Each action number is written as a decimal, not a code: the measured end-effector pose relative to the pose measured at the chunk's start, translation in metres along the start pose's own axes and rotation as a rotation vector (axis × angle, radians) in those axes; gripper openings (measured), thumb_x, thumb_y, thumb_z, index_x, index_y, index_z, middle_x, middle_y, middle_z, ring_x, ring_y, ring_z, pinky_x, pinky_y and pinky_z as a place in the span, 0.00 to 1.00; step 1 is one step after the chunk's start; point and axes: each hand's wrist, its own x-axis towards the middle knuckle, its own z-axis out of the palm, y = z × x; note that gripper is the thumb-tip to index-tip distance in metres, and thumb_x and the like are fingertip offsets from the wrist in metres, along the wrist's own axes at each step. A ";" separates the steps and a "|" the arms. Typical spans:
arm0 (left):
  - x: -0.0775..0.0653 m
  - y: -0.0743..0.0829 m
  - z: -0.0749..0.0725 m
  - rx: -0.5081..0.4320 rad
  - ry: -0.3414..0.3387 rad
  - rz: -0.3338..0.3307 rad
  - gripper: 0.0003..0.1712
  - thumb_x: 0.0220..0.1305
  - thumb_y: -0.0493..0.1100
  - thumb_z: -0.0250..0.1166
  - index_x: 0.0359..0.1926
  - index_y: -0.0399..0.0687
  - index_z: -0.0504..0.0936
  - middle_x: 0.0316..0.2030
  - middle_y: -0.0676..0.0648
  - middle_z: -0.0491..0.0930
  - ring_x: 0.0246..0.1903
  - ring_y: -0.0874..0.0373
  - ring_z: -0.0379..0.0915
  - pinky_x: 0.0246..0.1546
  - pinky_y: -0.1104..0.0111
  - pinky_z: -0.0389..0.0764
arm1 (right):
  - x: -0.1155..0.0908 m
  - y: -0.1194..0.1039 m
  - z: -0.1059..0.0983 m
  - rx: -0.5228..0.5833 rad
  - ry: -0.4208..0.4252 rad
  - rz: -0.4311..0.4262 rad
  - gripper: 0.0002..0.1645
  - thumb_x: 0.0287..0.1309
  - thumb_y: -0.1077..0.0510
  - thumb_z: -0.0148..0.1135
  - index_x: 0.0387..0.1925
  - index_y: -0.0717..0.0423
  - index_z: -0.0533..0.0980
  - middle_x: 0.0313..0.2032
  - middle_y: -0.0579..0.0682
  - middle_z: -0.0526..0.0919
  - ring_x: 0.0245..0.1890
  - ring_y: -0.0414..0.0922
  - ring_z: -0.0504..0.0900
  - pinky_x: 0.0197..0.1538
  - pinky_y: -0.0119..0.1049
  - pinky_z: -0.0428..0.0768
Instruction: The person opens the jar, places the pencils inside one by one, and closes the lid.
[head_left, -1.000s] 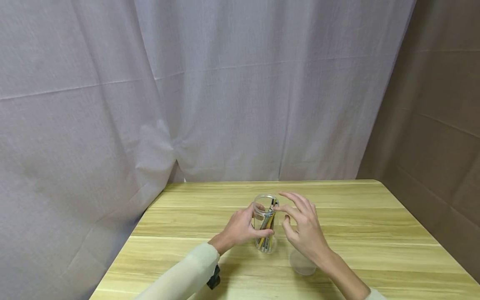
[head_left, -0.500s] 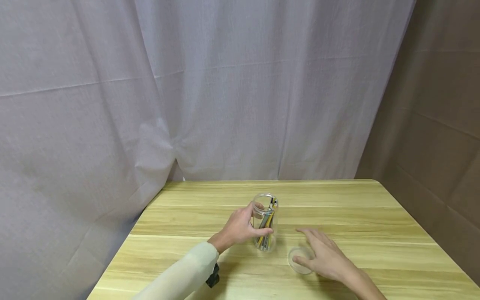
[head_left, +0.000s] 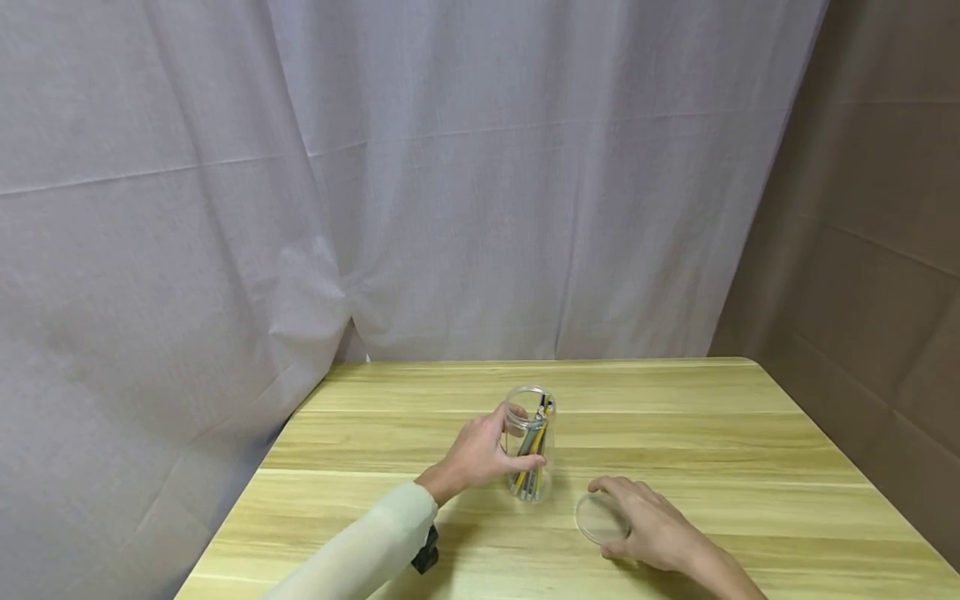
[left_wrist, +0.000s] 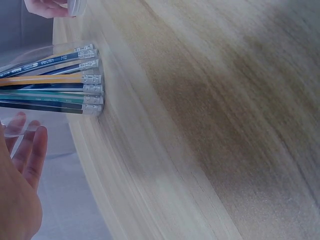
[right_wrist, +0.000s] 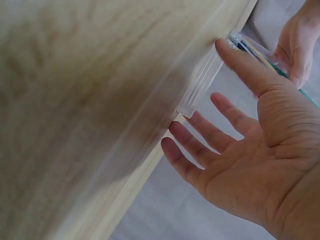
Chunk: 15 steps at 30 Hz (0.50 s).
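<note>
A tall clear jar [head_left: 531, 426] without a lid on it stands upright on the table, gripped at its left side by my left hand [head_left: 478, 450], with the thumb across the front. Inside it lean several pencils [left_wrist: 55, 79], mostly yellow, blue and green, their metal-capped ends at the jar's bottom in the left wrist view. To the right of the jar, my right hand [head_left: 651, 523] holds a round clear lid [head_left: 600, 520] at its edge between thumb and fingers. In the right wrist view the lid [right_wrist: 200, 87] is seen edge-on, low at the wooden surface.
The wooden table [head_left: 750, 450] reaches back to a grey curtain [head_left: 465, 208]. A brown curtain [head_left: 870, 217] hangs at its right side. A black device [head_left: 426, 552] sits under the left wrist.
My right hand has left the pencil tops at the jar's mouth, come down to the right and taken hold of the lid. My left hand and the jar have stayed in place.
</note>
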 end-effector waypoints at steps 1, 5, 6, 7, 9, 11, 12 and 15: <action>0.000 0.000 0.000 0.001 0.001 0.002 0.46 0.57 0.71 0.76 0.66 0.51 0.74 0.54 0.49 0.88 0.53 0.51 0.85 0.56 0.55 0.81 | 0.000 0.000 0.000 -0.003 0.005 -0.007 0.45 0.40 0.52 0.90 0.61 0.53 0.78 0.61 0.61 0.82 0.57 0.64 0.80 0.53 0.69 0.80; 0.001 0.000 -0.001 0.002 0.006 0.007 0.46 0.57 0.71 0.77 0.66 0.51 0.74 0.53 0.50 0.88 0.53 0.52 0.85 0.56 0.56 0.82 | 0.001 0.000 0.000 -0.001 0.017 -0.022 0.37 0.43 0.55 0.88 0.56 0.52 0.79 0.60 0.62 0.83 0.57 0.65 0.81 0.54 0.69 0.80; 0.000 0.000 -0.001 0.003 0.005 0.007 0.46 0.56 0.72 0.77 0.66 0.52 0.74 0.53 0.50 0.88 0.53 0.52 0.85 0.56 0.56 0.82 | 0.001 0.000 0.000 0.002 0.017 -0.020 0.37 0.43 0.55 0.88 0.55 0.52 0.79 0.60 0.62 0.83 0.57 0.64 0.81 0.55 0.68 0.80; 0.000 0.000 -0.001 0.001 0.003 0.004 0.46 0.57 0.72 0.76 0.66 0.52 0.74 0.53 0.50 0.88 0.53 0.52 0.85 0.56 0.56 0.82 | 0.002 0.000 -0.001 0.008 0.016 -0.016 0.37 0.43 0.55 0.88 0.55 0.52 0.79 0.60 0.61 0.83 0.57 0.64 0.82 0.55 0.67 0.80; 0.000 0.000 -0.001 0.003 0.002 0.003 0.46 0.57 0.72 0.76 0.66 0.53 0.74 0.53 0.51 0.88 0.52 0.53 0.85 0.55 0.57 0.82 | 0.003 -0.001 -0.002 0.011 0.021 -0.007 0.37 0.44 0.54 0.88 0.55 0.53 0.79 0.59 0.60 0.83 0.57 0.62 0.82 0.55 0.65 0.81; 0.000 0.000 0.000 0.008 0.002 0.003 0.45 0.57 0.72 0.76 0.66 0.54 0.74 0.53 0.51 0.88 0.52 0.54 0.85 0.54 0.58 0.82 | 0.004 -0.001 -0.006 0.013 0.038 0.010 0.36 0.45 0.55 0.87 0.56 0.53 0.79 0.59 0.58 0.84 0.57 0.60 0.83 0.56 0.63 0.82; 0.000 0.000 0.000 0.012 0.004 0.003 0.45 0.57 0.72 0.76 0.66 0.54 0.74 0.52 0.52 0.88 0.51 0.55 0.84 0.54 0.58 0.82 | 0.005 -0.001 -0.009 0.012 0.048 0.018 0.36 0.45 0.55 0.87 0.56 0.53 0.79 0.59 0.57 0.84 0.56 0.59 0.83 0.55 0.61 0.82; 0.000 0.000 0.000 0.022 0.007 0.002 0.45 0.57 0.72 0.76 0.66 0.54 0.74 0.52 0.53 0.88 0.51 0.57 0.84 0.53 0.60 0.82 | 0.009 -0.002 -0.019 -0.003 0.081 0.032 0.35 0.47 0.56 0.86 0.57 0.54 0.79 0.59 0.57 0.83 0.57 0.60 0.83 0.56 0.61 0.82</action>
